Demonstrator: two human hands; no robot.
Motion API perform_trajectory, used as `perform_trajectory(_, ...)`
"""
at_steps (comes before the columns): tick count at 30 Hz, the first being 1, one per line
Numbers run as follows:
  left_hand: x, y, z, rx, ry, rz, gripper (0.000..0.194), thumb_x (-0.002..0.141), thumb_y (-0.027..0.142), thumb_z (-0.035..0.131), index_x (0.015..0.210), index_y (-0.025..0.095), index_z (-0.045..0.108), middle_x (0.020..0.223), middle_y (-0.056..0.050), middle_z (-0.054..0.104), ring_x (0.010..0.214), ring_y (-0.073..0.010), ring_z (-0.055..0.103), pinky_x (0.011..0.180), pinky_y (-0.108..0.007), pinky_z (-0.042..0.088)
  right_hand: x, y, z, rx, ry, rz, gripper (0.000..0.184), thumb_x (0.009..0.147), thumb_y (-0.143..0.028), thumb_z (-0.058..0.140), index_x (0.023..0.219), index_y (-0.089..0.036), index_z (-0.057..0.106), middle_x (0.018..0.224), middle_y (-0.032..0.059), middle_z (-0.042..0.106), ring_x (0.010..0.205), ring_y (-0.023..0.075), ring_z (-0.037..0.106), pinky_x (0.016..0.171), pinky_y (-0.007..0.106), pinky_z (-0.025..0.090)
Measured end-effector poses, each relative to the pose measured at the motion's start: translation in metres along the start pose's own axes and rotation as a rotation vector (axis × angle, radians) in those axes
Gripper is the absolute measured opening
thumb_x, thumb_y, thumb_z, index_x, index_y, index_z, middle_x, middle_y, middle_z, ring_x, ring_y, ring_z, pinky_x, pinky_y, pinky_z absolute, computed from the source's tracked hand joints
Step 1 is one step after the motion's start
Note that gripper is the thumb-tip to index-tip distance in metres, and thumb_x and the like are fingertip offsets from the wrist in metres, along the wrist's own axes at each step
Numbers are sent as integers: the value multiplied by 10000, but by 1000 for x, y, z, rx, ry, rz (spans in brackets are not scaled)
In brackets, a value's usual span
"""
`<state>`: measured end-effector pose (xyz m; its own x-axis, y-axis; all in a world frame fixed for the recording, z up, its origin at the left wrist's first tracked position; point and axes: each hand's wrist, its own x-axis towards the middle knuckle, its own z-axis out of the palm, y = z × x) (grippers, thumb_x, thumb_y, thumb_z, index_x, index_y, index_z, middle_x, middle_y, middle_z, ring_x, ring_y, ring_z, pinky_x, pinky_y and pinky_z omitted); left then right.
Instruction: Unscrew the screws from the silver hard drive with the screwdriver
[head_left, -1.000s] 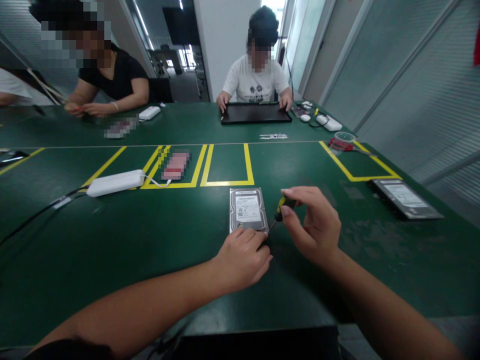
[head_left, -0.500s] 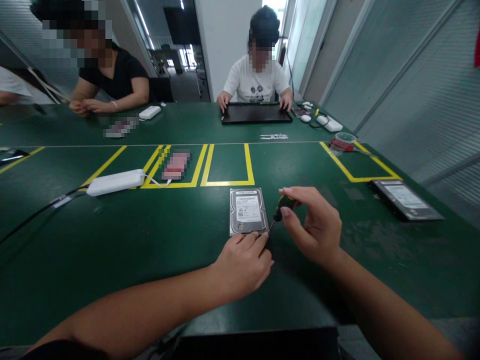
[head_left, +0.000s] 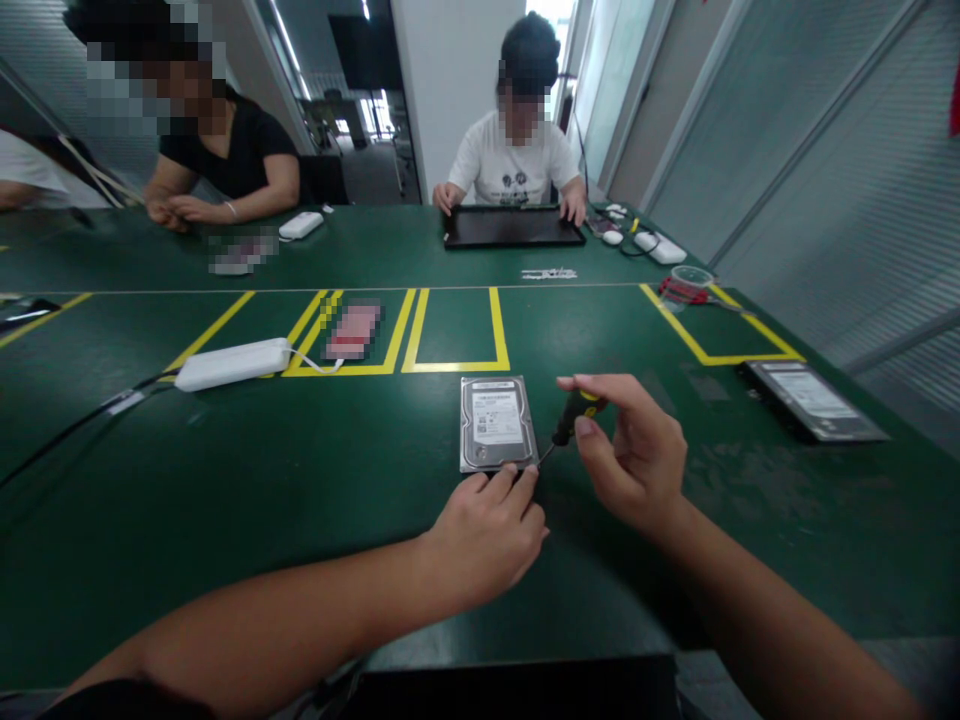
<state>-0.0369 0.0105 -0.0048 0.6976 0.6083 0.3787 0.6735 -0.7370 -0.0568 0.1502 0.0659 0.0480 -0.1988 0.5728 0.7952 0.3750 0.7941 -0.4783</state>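
Note:
A silver hard drive (head_left: 496,418) with a white label lies flat on the green table. The fingers of my left hand (head_left: 491,525) are bent over its near edge and grip it there; the thumb is hidden. My right hand (head_left: 637,445) is closed on the black and yellow handle of a small screwdriver (head_left: 576,412), with thumb and fingers around it. The screwdriver is tilted, and its thin shaft runs down left to the drive's near right corner, close to my left fingertips. Where exactly the tip rests is too small to tell.
A second hard drive (head_left: 814,400) lies to the right. To the left are a white power strip (head_left: 232,364) and a phone (head_left: 354,330) on a cable. A clear cup (head_left: 686,285) stands far right. Across the table one person holds a black panel (head_left: 514,228); another sits at left.
The screwdriver's handle has swung slightly right and leans more, with my right hand shifting along. My left hand and the hard drive stay almost where they were.

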Motion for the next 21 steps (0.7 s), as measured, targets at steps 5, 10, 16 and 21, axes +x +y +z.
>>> perform_trajectory(5, 0, 0, 0, -1, 14, 4, 220, 925, 354, 553, 911, 168, 670, 1294, -118, 644, 1112, -291, 623, 774, -399, 513, 2, -1, 0, -100, 58, -27, 393, 789, -175, 707, 1170, -233, 631, 1050, 72, 604, 982, 208, 571, 808, 390, 498)
perform_trajectory(10, 0, 0, 1, 2, 20, 6, 217, 923, 355, 554, 902, 171, 666, 1286, -112, 648, 1105, -294, 624, 765, -403, 514, 4, 0, 0, -116, 64, -47, 376, 789, -127, 695, 1145, -233, 633, 967, 45, 607, 900, 176, 578, 764, 353, 499)
perform_trajectory(16, 1, -2, 1, 5, 20, 15, 221, 926, 357, 550, 883, 173, 664, 1267, -101, 657, 1082, -274, 630, 775, -388, 504, 1, -1, -3, 19, -8, 36, 388, 863, -103, 544, 1222, -230, 618, 1141, 82, 660, 1052, 229, 609, 861, 433, 504)
perform_trajectory(21, 1, -3, 2, 16, 37, 15, 224, 926, 361, 546, 886, 175, 665, 1256, -98, 663, 1075, -272, 631, 776, -387, 500, 1, 2, 0, -85, 81, -13, 371, 753, -162, 760, 1106, -223, 661, 1016, 63, 570, 953, 191, 561, 782, 364, 496)
